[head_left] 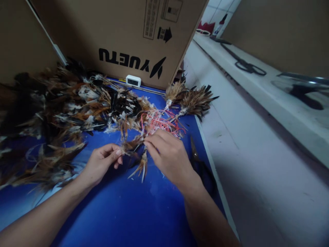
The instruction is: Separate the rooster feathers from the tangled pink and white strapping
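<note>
Between thumb and fingers, my left hand (105, 159) pinches the near end of some brown feathers (133, 145) above the blue tabletop (144, 212). My right hand (168, 154) is closed at the other end of these feathers; its fingertips hide the exact grip. Just beyond it lies a tangle of pink and white strings (164, 120). A small feather tuft (142, 166) rests on the table below the fingers. Left of my hands spreads a large pile of brown, black and white feathers (87, 99).
Tied feather bunches (195, 101) lie at the table's back right. Dark-handled scissors (196, 157) rest by the right edge. A white digital device (133, 80) stands against a large cardboard box (120, 31). On the ledge are black scissors (249, 67) and a bottle (219, 26).
</note>
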### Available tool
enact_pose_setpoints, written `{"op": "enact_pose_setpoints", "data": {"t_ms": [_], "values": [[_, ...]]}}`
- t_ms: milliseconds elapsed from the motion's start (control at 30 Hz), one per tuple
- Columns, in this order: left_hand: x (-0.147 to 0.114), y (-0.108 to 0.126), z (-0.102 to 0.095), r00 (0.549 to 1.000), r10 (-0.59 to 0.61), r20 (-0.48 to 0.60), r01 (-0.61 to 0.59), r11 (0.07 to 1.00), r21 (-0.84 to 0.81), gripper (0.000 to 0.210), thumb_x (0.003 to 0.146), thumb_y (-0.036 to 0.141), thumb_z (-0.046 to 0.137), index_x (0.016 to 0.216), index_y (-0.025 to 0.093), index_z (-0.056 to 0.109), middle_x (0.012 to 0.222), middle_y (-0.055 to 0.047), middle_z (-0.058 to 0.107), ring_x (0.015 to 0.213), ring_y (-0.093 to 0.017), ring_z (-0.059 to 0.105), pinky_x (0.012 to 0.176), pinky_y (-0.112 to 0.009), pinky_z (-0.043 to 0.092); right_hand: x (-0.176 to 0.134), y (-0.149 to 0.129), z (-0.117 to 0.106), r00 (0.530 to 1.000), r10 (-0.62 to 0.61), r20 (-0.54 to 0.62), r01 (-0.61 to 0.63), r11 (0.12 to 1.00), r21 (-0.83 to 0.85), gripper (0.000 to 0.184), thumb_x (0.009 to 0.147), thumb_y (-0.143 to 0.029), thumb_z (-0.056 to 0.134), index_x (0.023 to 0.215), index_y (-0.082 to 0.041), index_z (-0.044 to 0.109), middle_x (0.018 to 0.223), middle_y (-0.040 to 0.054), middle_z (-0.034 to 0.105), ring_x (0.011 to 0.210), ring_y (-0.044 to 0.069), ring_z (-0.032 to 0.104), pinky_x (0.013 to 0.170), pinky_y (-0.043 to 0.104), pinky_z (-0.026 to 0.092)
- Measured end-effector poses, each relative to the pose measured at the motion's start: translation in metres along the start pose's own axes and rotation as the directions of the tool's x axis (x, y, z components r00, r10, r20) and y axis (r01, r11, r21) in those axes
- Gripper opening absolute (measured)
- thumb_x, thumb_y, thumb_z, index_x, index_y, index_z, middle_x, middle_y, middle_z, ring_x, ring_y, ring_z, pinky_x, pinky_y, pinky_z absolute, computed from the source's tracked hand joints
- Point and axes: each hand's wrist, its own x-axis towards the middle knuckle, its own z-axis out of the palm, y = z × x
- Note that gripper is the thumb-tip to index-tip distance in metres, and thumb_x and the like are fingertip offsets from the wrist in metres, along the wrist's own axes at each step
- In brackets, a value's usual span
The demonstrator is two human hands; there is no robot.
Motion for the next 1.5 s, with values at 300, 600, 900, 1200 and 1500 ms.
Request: {"op": "enact_pose_setpoints", "data": {"t_ms": [300, 600, 900, 1200, 1500], "values": [[-0.001, 0.004, -0.001, 0.999, 0.048, 0.018, -0.045, 0.992, -0.116, 0.028, 0.077, 0.036, 0.072, 0.061, 0.014, 0.062, 0.057, 0.001, 0.06, 0.045, -0.006, 0.046, 0.049, -0.019, 0.037, -0.002, 0.013, 0.008, 0.886, 0.141, 0.442, -0.125, 0.99, -0.065, 0.015, 0.087, -0.01, 0.054, 0.086, -0.017, 0.067, 0.088, 0.0046, 0.066, 0.081, 0.016, 0.063, 0.072, 0.026, 0.045], [-0.002, 0.008, 0.0, 0.998, 0.064, 0.015, -0.062, 0.99, -0.129, 0.026, 0.078, 0.034, 0.071, 0.061, 0.015, 0.062, 0.057, 0.001, 0.059, 0.045, -0.007, 0.046, 0.051, -0.022, 0.039, -0.003, 0.016, 0.036, 0.791, 0.157, 0.591, -0.073, 0.984, -0.163, 0.022, 0.086, -0.01, 0.048, 0.092, -0.018, 0.068, 0.095, 0.0084, 0.065, 0.081, 0.02, 0.064, 0.065, 0.029, 0.043], [0.0, 0.009, 0.001, 0.999, 0.038, -0.005, -0.038, 0.983, -0.182, 0.026, 0.076, 0.035, 0.073, 0.06, 0.017, 0.062, 0.054, 0.002, 0.058, 0.045, -0.007, 0.046, 0.05, -0.022, 0.039, -0.005, 0.033, 0.022, 0.879, 0.147, 0.454, -0.217, 0.97, 0.105, 0.012, 0.083, -0.007, 0.053, 0.084, -0.016, 0.061, 0.087, 0.0039, 0.062, 0.078, 0.014, 0.057, 0.069, 0.025, 0.04], [0.001, 0.02, -0.006, 0.996, 0.024, -0.082, -0.048, 0.951, -0.304, 0.028, 0.071, 0.029, 0.078, 0.061, 0.016, 0.055, 0.05, 0.001, 0.056, 0.045, -0.008, 0.044, 0.046, -0.019, 0.037, -0.005, 0.038, 0.002, 0.861, 0.256, 0.439, -0.484, 0.676, 0.556, 0.013, 0.078, -0.017, 0.063, 0.091, -0.018, 0.06, 0.069, -0.0048, 0.056, 0.059, 0.008, 0.053, 0.056, 0.02, 0.041], [0.003, 0.025, -0.016, 0.992, 0.066, -0.108, -0.103, 0.92, -0.378, 0.024, 0.075, 0.018, 0.074, 0.065, 0.015, 0.053, 0.056, 0.002, 0.057, 0.047, -0.006, 0.045, 0.049, -0.019, 0.038, -0.01, -0.015, 0.029, 0.753, -0.122, 0.646, -0.431, 0.65, 0.625, 0.026, 0.081, -0.009, 0.058, 0.104, -0.02, 0.063, 0.081, -0.0013, 0.068, 0.071, 0.011, 0.065, 0.068, 0.021, 0.049]]}}
